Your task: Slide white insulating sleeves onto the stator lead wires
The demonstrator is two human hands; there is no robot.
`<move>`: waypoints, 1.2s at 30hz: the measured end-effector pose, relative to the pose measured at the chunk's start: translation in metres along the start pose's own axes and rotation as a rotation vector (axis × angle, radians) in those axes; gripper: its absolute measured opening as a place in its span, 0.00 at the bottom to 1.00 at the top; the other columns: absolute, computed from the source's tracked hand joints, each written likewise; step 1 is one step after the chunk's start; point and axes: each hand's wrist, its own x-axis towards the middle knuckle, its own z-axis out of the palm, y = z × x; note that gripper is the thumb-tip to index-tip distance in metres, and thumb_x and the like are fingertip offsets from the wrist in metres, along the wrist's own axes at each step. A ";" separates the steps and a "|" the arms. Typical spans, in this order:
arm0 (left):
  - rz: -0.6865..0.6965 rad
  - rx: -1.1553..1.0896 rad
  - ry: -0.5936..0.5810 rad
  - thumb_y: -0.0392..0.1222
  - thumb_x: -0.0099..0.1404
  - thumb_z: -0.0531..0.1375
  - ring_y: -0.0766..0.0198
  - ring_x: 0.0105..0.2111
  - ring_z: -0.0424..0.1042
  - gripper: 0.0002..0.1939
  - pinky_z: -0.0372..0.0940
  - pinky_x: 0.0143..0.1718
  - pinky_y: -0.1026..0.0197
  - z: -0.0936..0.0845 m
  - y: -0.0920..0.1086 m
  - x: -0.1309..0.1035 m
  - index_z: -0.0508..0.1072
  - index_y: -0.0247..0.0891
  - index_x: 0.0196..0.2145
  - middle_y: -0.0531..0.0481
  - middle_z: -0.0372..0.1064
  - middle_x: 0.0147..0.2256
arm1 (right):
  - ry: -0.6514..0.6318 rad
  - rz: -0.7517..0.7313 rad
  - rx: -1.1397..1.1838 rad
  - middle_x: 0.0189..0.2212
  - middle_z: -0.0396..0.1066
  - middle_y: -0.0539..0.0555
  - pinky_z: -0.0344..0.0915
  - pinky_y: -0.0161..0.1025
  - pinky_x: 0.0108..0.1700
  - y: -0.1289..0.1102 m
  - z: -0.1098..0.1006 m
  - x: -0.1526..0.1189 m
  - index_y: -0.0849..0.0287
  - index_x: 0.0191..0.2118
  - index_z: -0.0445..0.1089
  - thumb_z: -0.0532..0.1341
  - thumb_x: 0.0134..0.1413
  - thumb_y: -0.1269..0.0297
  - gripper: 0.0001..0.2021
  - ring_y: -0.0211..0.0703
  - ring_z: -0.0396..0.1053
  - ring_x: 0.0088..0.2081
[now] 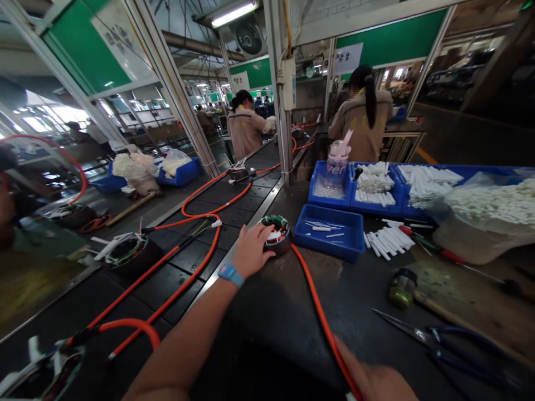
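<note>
My left hand [253, 250], with a blue band at the wrist, rests on the left side of a round motor stator [276, 235] with green and white windings. Its fingers are apart and lie over the rim. An orange cable [314, 295] runs from the stator down toward the bottom edge. Beside the lower part of this cable is my right hand [371, 379], cut off by the frame; its fingers are partly hidden, so its hold is unclear. Right of the stator sits a small blue tray [330, 245] with thin white pieces.
More stators [129, 253] with orange cables lie on the conveyor [196, 250] at left. Blue bins [376, 203] of white tubes stand behind the tray. Scissors [434, 340], a small jar [402, 288] and a bag [489, 217] are at right. People work farther back.
</note>
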 end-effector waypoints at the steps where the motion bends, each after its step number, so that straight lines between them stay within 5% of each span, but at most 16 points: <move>1: -0.006 0.018 0.006 0.44 0.55 0.65 0.50 0.59 0.54 0.37 0.41 0.61 0.41 0.004 -0.004 0.012 0.55 0.42 0.59 0.41 0.58 0.57 | -0.061 -0.003 0.056 0.31 0.76 0.50 0.70 0.35 0.27 -0.006 -0.007 0.016 0.53 0.67 0.38 0.53 0.41 0.71 0.44 0.47 0.74 0.27; 5: -0.013 0.068 0.012 0.41 0.55 0.65 0.49 0.58 0.53 0.34 0.43 0.60 0.42 0.022 -0.022 0.067 0.58 0.40 0.57 0.40 0.59 0.56 | -0.089 0.081 0.159 0.38 0.75 0.56 0.69 0.37 0.38 -0.027 -0.028 0.081 0.63 0.65 0.43 0.52 0.35 0.73 0.45 0.48 0.74 0.35; 11: 0.038 0.151 -0.012 0.38 0.52 0.67 0.48 0.54 0.56 0.29 0.39 0.59 0.42 0.045 -0.053 0.151 0.64 0.39 0.51 0.41 0.64 0.51 | -0.011 0.160 0.287 0.44 0.72 0.63 0.65 0.41 0.44 -0.036 -0.036 0.163 0.71 0.65 0.42 0.52 0.51 0.67 0.36 0.50 0.71 0.43; 18: 0.108 0.232 -0.060 0.38 0.54 0.66 0.48 0.52 0.60 0.32 0.38 0.59 0.42 0.066 -0.082 0.220 0.61 0.39 0.55 0.41 0.63 0.53 | -0.094 0.257 0.334 0.38 0.73 0.65 0.63 0.43 0.40 -0.022 -0.016 0.211 0.74 0.66 0.32 0.50 0.59 0.60 0.37 0.53 0.71 0.39; 23: 0.160 0.239 -0.067 0.42 0.53 0.66 0.49 0.52 0.61 0.34 0.40 0.59 0.44 0.071 -0.093 0.229 0.60 0.39 0.56 0.42 0.61 0.54 | -0.020 0.252 0.565 0.34 0.71 0.59 0.61 0.40 0.37 -0.008 0.000 0.212 0.70 0.67 0.33 0.53 0.56 0.59 0.39 0.48 0.68 0.35; 28: 0.186 0.200 -0.007 0.54 0.48 0.67 0.48 0.55 0.56 0.37 0.42 0.60 0.46 0.077 -0.073 0.228 0.63 0.35 0.53 0.40 0.63 0.51 | 0.015 0.216 0.687 0.30 0.69 0.52 0.60 0.37 0.33 -0.002 0.008 0.213 0.66 0.67 0.34 0.57 0.51 0.61 0.43 0.44 0.66 0.30; 32: 0.164 0.178 0.029 0.52 0.48 0.68 0.51 0.48 0.63 0.31 0.52 0.55 0.50 0.085 -0.057 0.227 0.68 0.32 0.46 0.41 0.67 0.43 | 0.000 0.214 0.583 0.33 0.71 0.56 0.62 0.40 0.36 -0.004 0.008 0.211 0.68 0.67 0.31 0.58 0.49 0.61 0.46 0.47 0.68 0.33; 36: 0.147 0.172 0.084 0.50 0.51 0.67 0.49 0.49 0.61 0.29 0.48 0.57 0.46 0.091 -0.054 0.215 0.67 0.30 0.46 0.39 0.66 0.43 | 0.021 0.154 0.508 0.45 0.71 0.61 0.63 0.43 0.46 -0.009 0.006 0.208 0.63 0.66 0.45 0.55 0.52 0.65 0.35 0.52 0.69 0.44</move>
